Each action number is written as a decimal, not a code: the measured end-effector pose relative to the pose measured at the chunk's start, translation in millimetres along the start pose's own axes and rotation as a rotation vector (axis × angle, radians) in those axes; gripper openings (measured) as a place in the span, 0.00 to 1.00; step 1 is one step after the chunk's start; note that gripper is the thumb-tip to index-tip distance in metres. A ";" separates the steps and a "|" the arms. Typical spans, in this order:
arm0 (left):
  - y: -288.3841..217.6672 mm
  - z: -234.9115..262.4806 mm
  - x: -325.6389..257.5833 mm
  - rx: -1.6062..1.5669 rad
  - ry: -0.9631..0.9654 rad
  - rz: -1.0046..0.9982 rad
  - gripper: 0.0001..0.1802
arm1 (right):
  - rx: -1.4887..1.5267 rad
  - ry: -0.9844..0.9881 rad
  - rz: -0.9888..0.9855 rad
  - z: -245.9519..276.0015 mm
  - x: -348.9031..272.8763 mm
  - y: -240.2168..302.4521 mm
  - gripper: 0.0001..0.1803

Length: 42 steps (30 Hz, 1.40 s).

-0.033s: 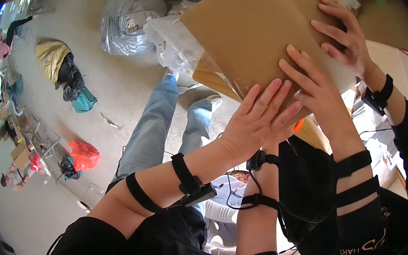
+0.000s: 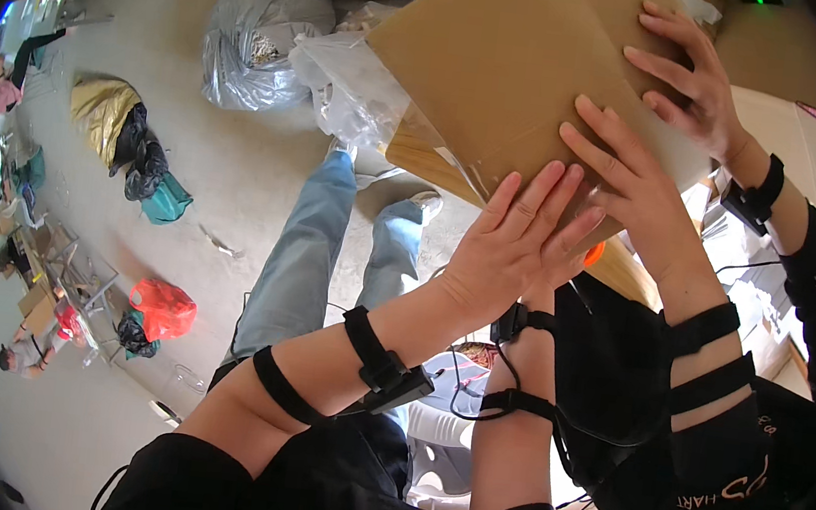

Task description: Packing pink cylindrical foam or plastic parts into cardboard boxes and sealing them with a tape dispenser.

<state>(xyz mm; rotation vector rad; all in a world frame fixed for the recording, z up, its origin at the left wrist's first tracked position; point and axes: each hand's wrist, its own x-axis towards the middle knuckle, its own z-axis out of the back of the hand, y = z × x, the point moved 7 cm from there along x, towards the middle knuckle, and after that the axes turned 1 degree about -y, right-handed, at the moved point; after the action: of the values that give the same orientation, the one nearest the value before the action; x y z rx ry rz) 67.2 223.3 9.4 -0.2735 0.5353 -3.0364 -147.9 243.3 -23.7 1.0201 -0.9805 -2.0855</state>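
Concrete floor stretching beyond; cardboard lying beside clear plastic, left hand resting flat, fingers outstretched, likely steadying it (co-worker's hands touching its right part); right hand mostly hiding, grip untellable.

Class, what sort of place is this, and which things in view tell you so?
Probably a workshop or packing room: a large piece of cardboard is being handled, stuffed plastic bags sit on the floor, and other people are near small boxes.
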 end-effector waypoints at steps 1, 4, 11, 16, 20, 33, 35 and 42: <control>3.0 2.1 -0.7 -0.034 0.019 0.009 0.43 | 0.101 0.095 0.032 5.0 11.8 15.2 0.18; 8.3 15.4 1.4 -0.437 -0.025 0.127 0.40 | 0.330 0.233 0.025 2.0 12.7 42.1 0.20; 59.6 47.1 -25.4 -0.828 -0.261 0.323 0.33 | -0.262 -0.726 -0.066 -111.9 -177.3 43.8 0.12; 132.0 53.6 -5.4 -0.821 -0.579 0.778 0.31 | -0.616 -0.478 0.422 -136.8 -122.4 135.2 0.23; 123.6 33.7 24.8 -0.637 -0.613 0.905 0.34 | -0.860 -0.296 0.409 -136.1 -82.5 118.9 0.27; 136.0 18.3 6.8 -0.889 -0.735 1.135 0.35 | -0.996 -0.303 0.331 -161.1 -76.1 103.7 0.28; 136.3 15.1 9.8 -0.932 -0.751 1.088 0.37 | -1.026 -0.281 0.324 -154.1 -73.0 102.9 0.28; 176.0 27.2 5.4 -1.151 -0.799 1.177 0.39 | -0.599 -0.361 0.291 -129.0 -101.8 89.4 0.35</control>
<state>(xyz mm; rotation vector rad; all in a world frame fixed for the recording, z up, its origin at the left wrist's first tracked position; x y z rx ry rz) 69.4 48.5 -25.0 -0.7558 1.5076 -1.1205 29.8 228.4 33.0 0.1911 -0.5513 -2.1449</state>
